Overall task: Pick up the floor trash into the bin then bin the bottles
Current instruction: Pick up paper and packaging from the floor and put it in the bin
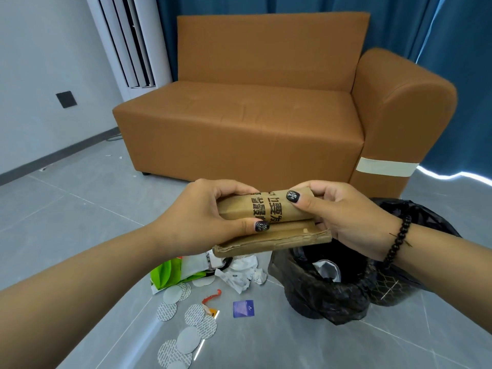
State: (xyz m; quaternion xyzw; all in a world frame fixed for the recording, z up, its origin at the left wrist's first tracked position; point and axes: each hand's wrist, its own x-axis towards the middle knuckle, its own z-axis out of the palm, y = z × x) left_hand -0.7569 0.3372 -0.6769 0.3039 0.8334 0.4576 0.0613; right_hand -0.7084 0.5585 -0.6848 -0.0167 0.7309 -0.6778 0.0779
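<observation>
Both the left hand (202, 209) and the right hand (330, 209) grip the folded brown paper bag (271, 222), its long axis running nine to three. The bin (327, 288) sits at five o'clock below it, nearer the right hand.

Bin mouth (314, 258) unobstructed beneath cardboard (271, 242)

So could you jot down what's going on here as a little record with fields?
held item: folded brown cardboard, printed with black characters
left hand: grips the cardboard's left end
right hand: grips its right end
bin: black-bagged, on the floor below the right hand
floor trash: round foil discs, crumpled white paper, green packaging, blue card
background: brown sofa, blue curtain
</observation>
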